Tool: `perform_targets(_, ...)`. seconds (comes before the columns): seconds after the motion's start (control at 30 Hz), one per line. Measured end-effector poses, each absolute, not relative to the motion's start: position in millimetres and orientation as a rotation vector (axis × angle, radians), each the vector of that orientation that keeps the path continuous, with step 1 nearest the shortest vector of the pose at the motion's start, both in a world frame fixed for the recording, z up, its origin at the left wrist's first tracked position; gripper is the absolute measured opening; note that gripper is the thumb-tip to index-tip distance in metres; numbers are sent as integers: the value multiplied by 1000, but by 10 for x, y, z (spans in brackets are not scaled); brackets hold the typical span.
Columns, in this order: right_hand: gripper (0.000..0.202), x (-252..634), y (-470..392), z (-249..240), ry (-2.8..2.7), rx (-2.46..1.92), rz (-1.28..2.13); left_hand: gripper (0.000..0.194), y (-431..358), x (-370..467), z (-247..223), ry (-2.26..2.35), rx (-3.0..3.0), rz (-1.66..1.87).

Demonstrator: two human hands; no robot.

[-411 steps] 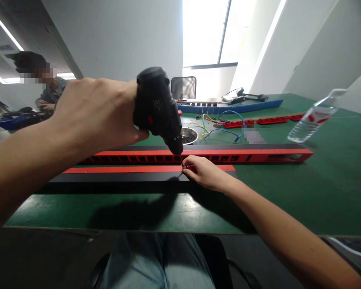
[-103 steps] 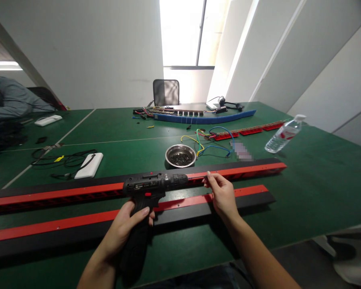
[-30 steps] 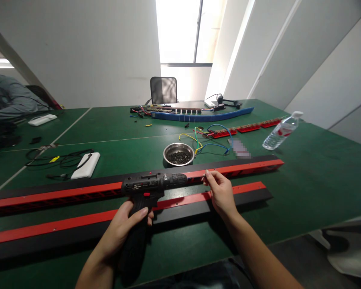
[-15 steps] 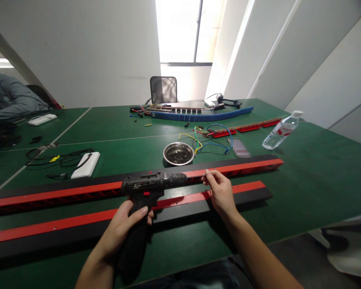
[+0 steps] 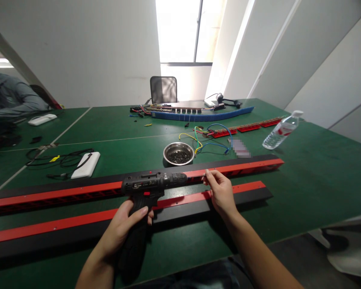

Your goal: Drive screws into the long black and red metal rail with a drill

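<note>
My left hand (image 5: 126,224) is wrapped round the grip of a black power drill (image 5: 144,185), whose chuck and long bit point right. At the tip of that bit, the thumb and fingers of my right hand (image 5: 218,186) are pinched together; what they hold is too small to make out. Under the drill and hands lie two long red and black bars (image 5: 249,165), (image 5: 87,220), roughly parallel across the table. Just beyond the drill stands a metal bowl (image 5: 178,154) with many small dark screws in it.
Beyond the bowl are loose coloured wires (image 5: 212,145), red strips (image 5: 249,127) and a long blue part (image 5: 201,117). A water bottle (image 5: 281,131) stands at the right. White boxes (image 5: 86,164) and black cables lie at the left, near a person's grey sleeve (image 5: 21,94).
The person at the far left has shifted slightly. My hands and the drill look unchanged.
</note>
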State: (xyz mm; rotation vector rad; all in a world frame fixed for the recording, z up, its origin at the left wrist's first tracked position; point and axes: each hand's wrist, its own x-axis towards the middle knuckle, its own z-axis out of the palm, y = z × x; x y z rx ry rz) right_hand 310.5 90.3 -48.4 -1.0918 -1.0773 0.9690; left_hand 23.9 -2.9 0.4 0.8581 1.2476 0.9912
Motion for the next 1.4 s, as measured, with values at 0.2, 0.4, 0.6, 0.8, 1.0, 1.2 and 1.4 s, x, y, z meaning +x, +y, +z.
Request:
perform_targets(0.2,28,3107,912,-496,-1070,-1079,975,37,0,188,-47,1227,888,952)
perform_targets(0.4,28,3106,901,-481,-1075,-1074,981,34,1,190,-55,1219,898,954)
perform_targets(0.6,28,3106,901,-481,-1073,-1080,977,35,-6,184,-44,1218,886,956)
perform_targets(0.8,29,3101,904,-473,-1075,-1080,972,34,-10,197,-35,1234,855,966)
perform_targets(1.0,29,3099,894,-468,-1079,-1082,973,35,-3,204,-26,1214,858,970)
perform_targets(1.2,29,3102,902,-477,-1079,-1083,974,34,-13,221,-12,1225,819,973)
perform_targets(1.4,31,3100,899,-476,-1080,-1088,974,33,-32,246,2,1233,826,1010)
